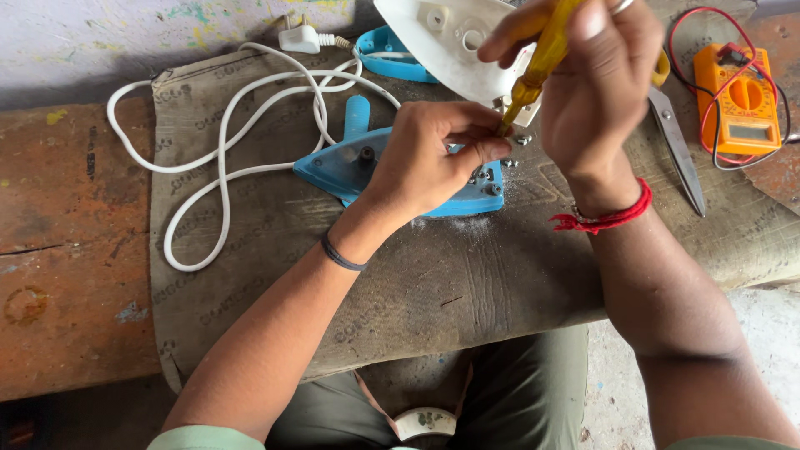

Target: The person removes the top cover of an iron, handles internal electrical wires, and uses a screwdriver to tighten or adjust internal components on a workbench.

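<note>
The right hand [596, 83] gripped a yellow screwdriver [537, 67], whose long axis slanted down and left to its tip. There the left hand [433, 154], lying on the blue iron base [350, 167], pinched closed around what was probably a small screw, hidden by the fingers.

My rusty bench [67, 250] fills the frame's left and centre; my sackcloth [467, 283] covers it, a bare rusty patch showing at the upper right.
</note>
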